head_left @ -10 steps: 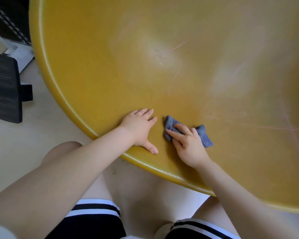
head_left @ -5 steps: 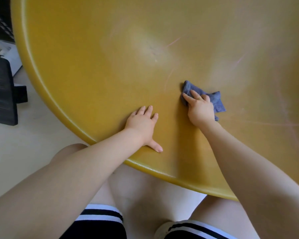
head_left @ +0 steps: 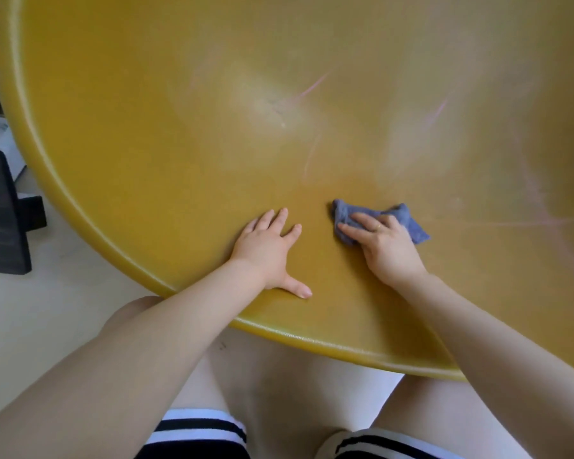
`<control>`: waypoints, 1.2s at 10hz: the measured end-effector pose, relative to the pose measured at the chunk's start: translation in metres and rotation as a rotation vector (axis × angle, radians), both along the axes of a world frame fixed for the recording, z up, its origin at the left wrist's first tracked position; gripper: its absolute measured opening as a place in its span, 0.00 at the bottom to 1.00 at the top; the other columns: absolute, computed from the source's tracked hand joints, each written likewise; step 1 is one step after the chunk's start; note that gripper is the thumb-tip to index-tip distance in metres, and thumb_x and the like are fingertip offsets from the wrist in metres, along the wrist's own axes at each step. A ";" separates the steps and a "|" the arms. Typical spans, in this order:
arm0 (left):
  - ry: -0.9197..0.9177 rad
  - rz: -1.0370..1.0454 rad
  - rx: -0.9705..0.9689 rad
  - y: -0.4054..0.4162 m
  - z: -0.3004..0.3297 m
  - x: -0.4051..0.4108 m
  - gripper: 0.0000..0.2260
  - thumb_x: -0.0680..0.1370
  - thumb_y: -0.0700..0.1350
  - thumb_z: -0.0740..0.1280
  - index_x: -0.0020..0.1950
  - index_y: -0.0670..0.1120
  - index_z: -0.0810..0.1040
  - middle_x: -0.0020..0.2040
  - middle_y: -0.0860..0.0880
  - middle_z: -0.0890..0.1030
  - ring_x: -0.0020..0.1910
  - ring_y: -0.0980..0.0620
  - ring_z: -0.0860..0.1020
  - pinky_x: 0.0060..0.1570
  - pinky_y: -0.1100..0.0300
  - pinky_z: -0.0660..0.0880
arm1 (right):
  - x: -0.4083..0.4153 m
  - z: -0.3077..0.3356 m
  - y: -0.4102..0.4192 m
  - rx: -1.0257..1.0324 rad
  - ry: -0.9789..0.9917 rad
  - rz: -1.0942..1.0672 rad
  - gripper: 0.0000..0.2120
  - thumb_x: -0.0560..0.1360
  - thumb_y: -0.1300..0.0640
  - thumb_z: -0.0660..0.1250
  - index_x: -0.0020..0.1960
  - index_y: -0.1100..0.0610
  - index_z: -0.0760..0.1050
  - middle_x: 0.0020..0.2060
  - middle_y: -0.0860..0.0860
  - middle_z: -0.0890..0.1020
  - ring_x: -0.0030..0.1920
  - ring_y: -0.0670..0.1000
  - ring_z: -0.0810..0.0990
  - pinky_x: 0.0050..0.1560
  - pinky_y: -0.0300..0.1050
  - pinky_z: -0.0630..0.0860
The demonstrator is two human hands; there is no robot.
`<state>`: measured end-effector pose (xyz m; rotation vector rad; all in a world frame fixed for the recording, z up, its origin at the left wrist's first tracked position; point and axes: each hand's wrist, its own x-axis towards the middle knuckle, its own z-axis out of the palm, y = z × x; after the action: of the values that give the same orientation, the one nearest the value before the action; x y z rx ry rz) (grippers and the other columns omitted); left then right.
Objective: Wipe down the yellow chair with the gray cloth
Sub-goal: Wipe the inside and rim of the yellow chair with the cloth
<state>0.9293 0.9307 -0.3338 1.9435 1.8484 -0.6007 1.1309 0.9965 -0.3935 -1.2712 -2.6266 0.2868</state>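
Chair (head_left: 212, 154): yellow shell fills most of my head view, its rim curving from upper left to lower right.
Cloth (head_left: 408, 220): gray, bunched, right of centre on the chair.
Right hand (head_left: 385, 246): fingers laid flat, pressing the cloth down.
Left hand (head_left: 269, 250): spread flat on the chair, just beside the cloth, not touching.
Left edge: I see a black object (head_left: 0, 213) on the floor.
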 end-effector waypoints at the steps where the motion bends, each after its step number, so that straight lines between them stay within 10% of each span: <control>1: -0.001 -0.001 -0.005 0.002 -0.003 0.000 0.53 0.62 0.73 0.66 0.78 0.53 0.44 0.77 0.47 0.38 0.76 0.47 0.41 0.73 0.53 0.43 | -0.008 -0.005 0.033 -0.039 -0.116 -0.214 0.19 0.80 0.59 0.55 0.67 0.45 0.69 0.70 0.50 0.69 0.61 0.60 0.67 0.58 0.52 0.63; 6: -0.016 0.006 -0.002 0.003 -0.005 0.000 0.52 0.63 0.73 0.65 0.77 0.55 0.44 0.77 0.47 0.37 0.76 0.47 0.40 0.73 0.51 0.42 | -0.005 0.006 -0.039 -0.071 -0.011 0.013 0.20 0.74 0.44 0.54 0.56 0.47 0.80 0.55 0.51 0.82 0.44 0.60 0.77 0.41 0.53 0.74; 9: -0.011 0.006 -0.027 0.005 -0.006 0.001 0.52 0.63 0.73 0.65 0.77 0.55 0.43 0.77 0.47 0.36 0.76 0.47 0.39 0.73 0.51 0.41 | -0.003 0.009 0.043 -0.178 -0.205 -0.437 0.18 0.82 0.51 0.51 0.70 0.42 0.63 0.73 0.46 0.61 0.64 0.60 0.61 0.60 0.53 0.62; 12: -0.001 -0.005 -0.029 0.009 -0.006 0.002 0.52 0.62 0.73 0.65 0.77 0.56 0.42 0.77 0.47 0.36 0.76 0.46 0.39 0.73 0.50 0.42 | -0.012 0.006 -0.068 -0.102 0.011 -0.042 0.21 0.72 0.55 0.52 0.57 0.49 0.79 0.54 0.53 0.81 0.39 0.60 0.75 0.34 0.51 0.77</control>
<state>0.9314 0.9398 -0.3400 1.9294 1.8245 -0.6242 1.1190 0.9281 -0.3873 -1.3500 -2.6031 0.4246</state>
